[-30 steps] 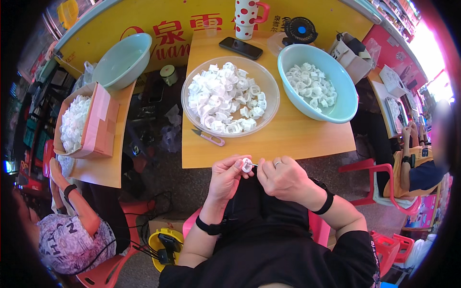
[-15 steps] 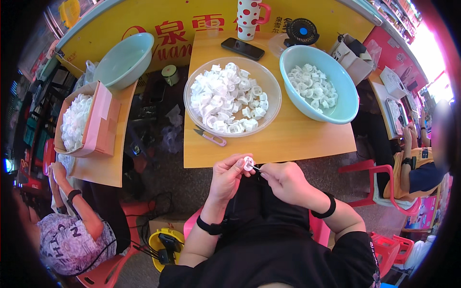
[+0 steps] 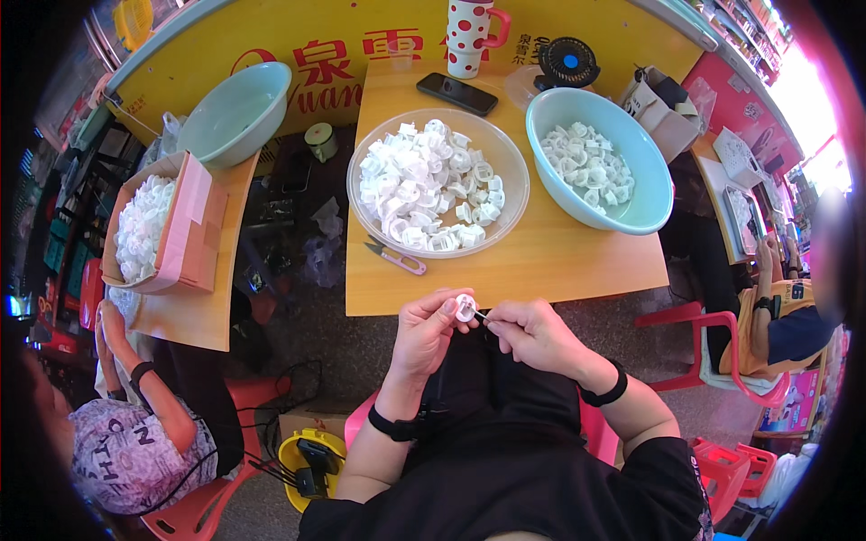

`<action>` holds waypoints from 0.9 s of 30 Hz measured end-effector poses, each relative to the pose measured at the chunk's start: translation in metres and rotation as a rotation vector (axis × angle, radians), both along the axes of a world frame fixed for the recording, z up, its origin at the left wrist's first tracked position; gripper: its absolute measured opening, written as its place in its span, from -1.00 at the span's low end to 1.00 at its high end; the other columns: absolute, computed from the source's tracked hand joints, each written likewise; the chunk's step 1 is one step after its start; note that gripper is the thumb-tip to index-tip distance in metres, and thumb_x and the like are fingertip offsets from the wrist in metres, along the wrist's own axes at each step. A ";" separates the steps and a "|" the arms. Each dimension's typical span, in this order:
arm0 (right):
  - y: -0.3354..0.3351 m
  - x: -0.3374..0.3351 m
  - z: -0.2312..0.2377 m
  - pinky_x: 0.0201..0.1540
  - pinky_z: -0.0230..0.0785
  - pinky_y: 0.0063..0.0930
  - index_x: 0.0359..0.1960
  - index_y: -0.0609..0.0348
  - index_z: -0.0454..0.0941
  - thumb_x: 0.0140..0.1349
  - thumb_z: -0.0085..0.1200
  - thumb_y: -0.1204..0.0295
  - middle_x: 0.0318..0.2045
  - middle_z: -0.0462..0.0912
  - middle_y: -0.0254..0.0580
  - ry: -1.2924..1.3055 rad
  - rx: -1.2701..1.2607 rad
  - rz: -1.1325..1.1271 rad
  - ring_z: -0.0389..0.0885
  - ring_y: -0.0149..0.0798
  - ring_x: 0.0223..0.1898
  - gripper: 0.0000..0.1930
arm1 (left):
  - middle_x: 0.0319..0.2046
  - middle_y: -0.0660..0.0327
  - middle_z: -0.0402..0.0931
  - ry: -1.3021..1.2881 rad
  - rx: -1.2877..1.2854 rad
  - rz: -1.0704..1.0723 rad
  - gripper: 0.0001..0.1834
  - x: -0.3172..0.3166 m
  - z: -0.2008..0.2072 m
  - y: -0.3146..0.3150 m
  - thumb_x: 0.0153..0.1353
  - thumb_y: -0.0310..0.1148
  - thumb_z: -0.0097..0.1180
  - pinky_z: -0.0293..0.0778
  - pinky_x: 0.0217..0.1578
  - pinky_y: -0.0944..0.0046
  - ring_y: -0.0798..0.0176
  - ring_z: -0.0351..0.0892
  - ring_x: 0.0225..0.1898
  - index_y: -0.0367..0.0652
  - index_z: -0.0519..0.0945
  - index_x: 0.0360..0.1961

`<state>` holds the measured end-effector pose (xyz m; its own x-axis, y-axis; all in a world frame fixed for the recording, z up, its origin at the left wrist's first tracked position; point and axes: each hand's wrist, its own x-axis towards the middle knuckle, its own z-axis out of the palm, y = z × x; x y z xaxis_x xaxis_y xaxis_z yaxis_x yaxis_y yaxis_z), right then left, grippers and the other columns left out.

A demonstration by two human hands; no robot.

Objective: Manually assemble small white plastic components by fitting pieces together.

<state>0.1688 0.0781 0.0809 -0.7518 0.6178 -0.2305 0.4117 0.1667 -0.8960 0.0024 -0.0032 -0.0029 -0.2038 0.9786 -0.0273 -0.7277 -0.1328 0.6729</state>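
My left hand [image 3: 422,332] pinches a small round white plastic part [image 3: 465,307] between thumb and fingers, just off the table's front edge. In my right hand [image 3: 538,337] is a thin metal rod-like tool [image 3: 482,316]; most of it is hidden by the fingers. Its tip points at the part's right side, and I cannot tell whether it touches. Beyond my hands, a clear plastic bowl [image 3: 516,185] holds a heap of similar white parts [image 3: 419,180]. To its right, a light blue basin [image 3: 651,176] contains more white pieces [image 3: 588,162].
Pink-handled snips [image 3: 397,259] lie before the bowl on the wooden table [image 3: 550,270]. Behind are a black phone [image 3: 457,93], a dotted tumbler [image 3: 465,38] and a small fan [image 3: 568,61]. A carton of white parts [image 3: 185,239] stands left. People sit on both sides.
My right hand and the tool have shifted slightly left and down. The white part has tilted a little in my left fingers, showing more of its hollow face.
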 end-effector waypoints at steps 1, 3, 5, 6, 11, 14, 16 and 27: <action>0.000 0.000 0.000 -0.51 0.35 -0.45 -0.33 0.33 0.59 0.28 0.03 0.53 -0.65 0.53 -0.23 0.000 0.000 0.000 0.51 -0.38 -0.63 -0.88 | -0.29 0.08 0.62 -0.005 0.001 0.001 -0.74 0.000 0.000 0.000 0.36 -0.46 0.03 0.51 -0.29 0.43 0.31 0.61 -0.35 -0.41 0.60 -0.04; 0.000 0.000 -0.001 -0.56 0.34 -0.54 -0.29 0.32 0.60 0.32 0.00 0.50 -0.65 0.53 -0.29 -0.019 -0.095 -0.014 0.49 -0.45 -0.65 -0.85 | -0.28 0.08 0.62 -0.004 0.004 0.002 -0.74 -0.001 0.001 0.000 0.36 -0.46 0.03 0.51 -0.29 0.43 0.31 0.61 -0.35 -0.41 0.60 -0.04; -0.001 0.000 -0.003 -0.57 0.34 -0.57 -0.27 0.31 0.60 0.34 -0.01 0.49 -0.65 0.53 -0.31 -0.017 -0.122 -0.017 0.48 -0.47 -0.66 -0.84 | -0.28 0.08 0.62 -0.004 0.006 0.004 -0.74 -0.001 0.001 -0.001 0.36 -0.47 0.02 0.51 -0.29 0.42 0.31 0.61 -0.35 -0.41 0.60 -0.03; -0.001 0.000 -0.004 -0.58 0.33 -0.61 -0.25 0.31 0.60 0.35 -0.03 0.48 -0.64 0.53 -0.33 -0.015 -0.149 -0.020 0.48 -0.49 -0.67 -0.83 | -0.28 0.08 0.62 -0.007 0.006 0.005 -0.74 -0.001 0.001 -0.001 0.36 -0.47 0.02 0.51 -0.29 0.42 0.31 0.60 -0.35 -0.41 0.60 -0.03; 0.000 0.000 -0.005 -0.58 0.34 -0.64 -0.23 0.30 0.59 0.36 -0.03 0.46 -0.62 0.54 -0.33 0.025 -0.251 -0.026 0.48 -0.51 -0.67 -0.82 | -0.27 0.07 0.62 -0.022 0.005 0.013 -0.74 -0.002 0.002 -0.001 0.36 -0.47 0.02 0.50 -0.28 0.41 0.30 0.60 -0.34 -0.42 0.60 -0.03; -0.001 -0.002 -0.003 -0.58 0.34 -0.63 -0.23 0.30 0.59 0.37 -0.04 0.45 -0.62 0.54 -0.32 0.022 -0.276 -0.034 0.48 -0.52 -0.67 -0.82 | -0.27 0.07 0.62 -0.025 0.016 0.012 -0.74 -0.002 0.001 -0.001 0.36 -0.47 0.03 0.50 -0.27 0.40 0.30 0.59 -0.34 -0.42 0.60 -0.04; -0.001 -0.003 -0.002 -0.58 0.34 -0.63 -0.23 0.29 0.60 0.37 -0.04 0.45 -0.62 0.54 -0.32 0.009 -0.276 -0.037 0.48 -0.52 -0.67 -0.81 | -0.25 -0.01 0.65 -0.014 0.023 0.021 -0.69 -0.002 -0.002 -0.001 0.33 -0.41 0.07 0.53 -0.27 0.38 0.24 0.64 -0.33 -0.44 0.57 -0.02; 0.017 -0.011 0.010 -0.62 0.33 -0.58 -0.28 0.26 0.59 0.38 -0.06 0.41 -0.65 0.56 -0.27 -0.163 -0.372 0.065 0.47 -0.45 -0.73 -0.79 | -0.23 0.01 0.62 0.093 0.039 0.072 -0.73 -0.001 -0.001 -0.001 0.32 -0.46 0.07 0.52 -0.28 0.38 0.23 0.64 -0.32 -0.44 0.59 -0.04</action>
